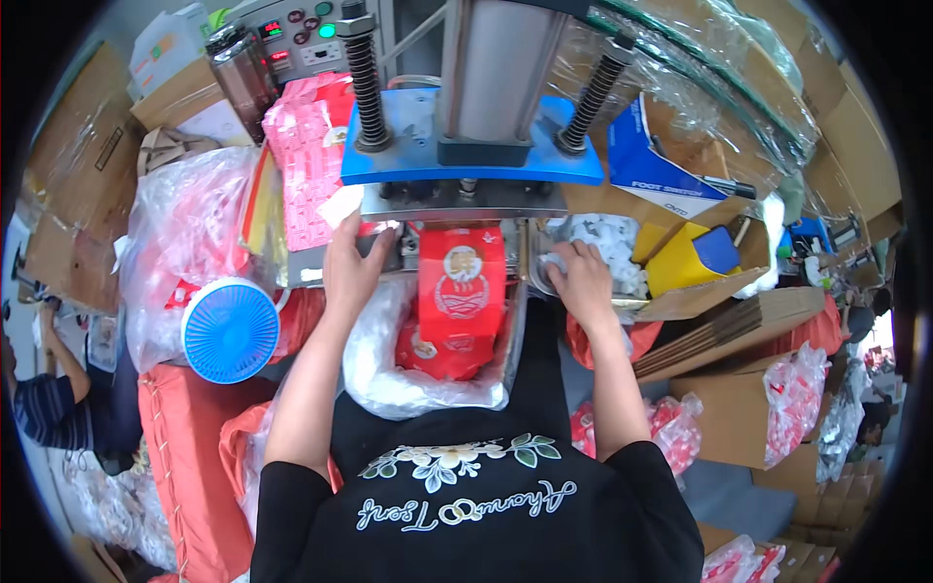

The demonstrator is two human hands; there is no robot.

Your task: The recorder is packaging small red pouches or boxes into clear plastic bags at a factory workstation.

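Note:
Under the metal bar of a blue-topped press (468,202) lies a red printed plastic bag (463,277). Its lower part hangs into a plastic-lined container (374,374) on my lap, where more red bags lie. My left hand (352,267) is at the press's left side, thumb and fingers apart, fingertips beside a white scrap (340,205). Whether they touch it is hard to see. On the right my right hand (583,287) has bent fingers at the metal edge, with something small and white between thumb and forefinger. Close by sits a clear bag of white pieces (607,243).
A blue round fan (230,330) stands at left, near stacked pink-red packaging (309,165) and a steel flask (239,73). At right are a yellow box (677,262), a blue-and-white carton (651,155) and folded cardboard (729,335). Another person (58,398) is at far left.

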